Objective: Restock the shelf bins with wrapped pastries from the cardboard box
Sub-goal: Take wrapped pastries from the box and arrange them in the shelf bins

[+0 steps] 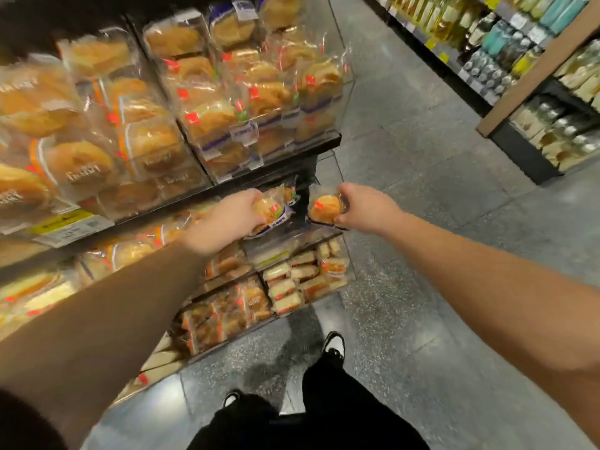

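At the shelf's right end, your left hand [227,219] grips a wrapped pastry [271,211] (label up, long axis toward the aisle) over a clear bin [292,237]; your right hand [363,207] pinches a second pastry [324,209] just beside it, upright.

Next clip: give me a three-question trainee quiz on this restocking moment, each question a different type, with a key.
1. True or false: the left hand holds a wrapped pastry.
2. Multiple choice: the right hand is (a) empty and open, (b) gripping a second wrapped pastry, (c) resting on the floor.
3. Fill in: both hands are in front of the clear ______ at the aisle end of the shelf.

Key: 1 true; 2 b; 3 bin. The cardboard box is not in view.
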Available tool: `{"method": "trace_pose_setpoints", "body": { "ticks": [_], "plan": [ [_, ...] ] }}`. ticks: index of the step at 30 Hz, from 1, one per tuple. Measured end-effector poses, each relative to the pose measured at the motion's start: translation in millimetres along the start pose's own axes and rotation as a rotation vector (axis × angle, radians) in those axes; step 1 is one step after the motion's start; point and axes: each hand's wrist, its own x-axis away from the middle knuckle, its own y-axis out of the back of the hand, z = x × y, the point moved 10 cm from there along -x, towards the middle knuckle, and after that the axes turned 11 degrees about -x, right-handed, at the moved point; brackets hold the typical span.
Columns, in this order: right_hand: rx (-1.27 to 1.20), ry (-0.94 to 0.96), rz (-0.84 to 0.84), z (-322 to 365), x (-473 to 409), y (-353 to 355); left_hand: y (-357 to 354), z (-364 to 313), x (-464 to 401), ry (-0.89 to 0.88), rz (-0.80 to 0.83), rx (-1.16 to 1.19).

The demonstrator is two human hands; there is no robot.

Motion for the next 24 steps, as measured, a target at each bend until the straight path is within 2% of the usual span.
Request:
{"method": "trace_pose_setpoints", "body": {
  "ticks": [5, 7, 9, 15, 20, 24],
  "plan": [
    [0.154, 0.175, 0.052, 8.3, -63.5, -8.5, -23.1, 2.4, -41.2, 0.152, 0.089, 0.023],
    [0.214, 0.227, 0.078, 10.2, -83.9, -20.5, -33.0, 8.7, -56.7, 0.203, 0.078, -0.007],
    [0.282, 0.243, 0.103, 8.5, -103.0, -34.8, -44.2, 13.5, -71.4, 0.181, 0.035, -0.034],
    [0.387, 0.189, 0.125, -5.3, -151.2, -81.1, -87.9, 31.2, -104.7, 0.173, 0.055, -0.147],
    [0.436, 0.363, 0.055, -6.4, -181.2, -115.3, -120.9, 41.4, -130.7, 0.223, 0.096, -0.343],
    [0.461, 0.395, 0.04, -7.4, -196.7, -129.8, -134.7, 45.8, -143.6, 0.28, 0.114, -0.381]
  ]
}}
